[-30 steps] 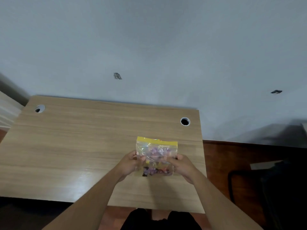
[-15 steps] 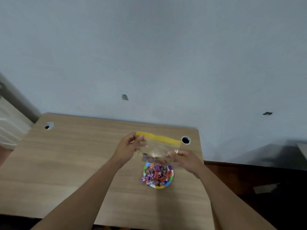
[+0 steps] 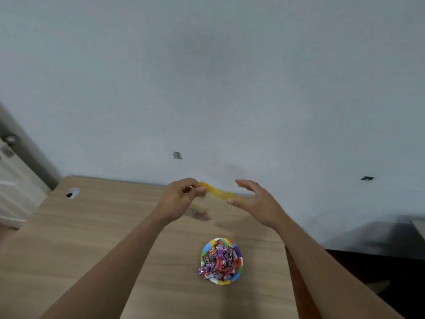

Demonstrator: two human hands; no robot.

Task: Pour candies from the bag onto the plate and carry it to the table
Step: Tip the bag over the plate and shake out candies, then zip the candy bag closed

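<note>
A small plate with a multicoloured rim sits on the wooden desk, heaped with wrapped red and purple candies. Farther back, above the desk, my left hand pinches the yellow-topped clear bag at its left end; the bag looks almost empty and blurred. My right hand hovers at the bag's right end with fingers spread, thumb near the yellow strip; whether it touches the bag I cannot tell.
The desk stands against a pale grey wall and has a cable hole at its back left. Its right edge runs just right of the plate. A white door with a knob is at the far left. Dark floor lies to the right.
The bag went from full over the plate to emptied, then lifted away toward the wall. Candies now fill the plate. My right hand has opened off the bag.
</note>
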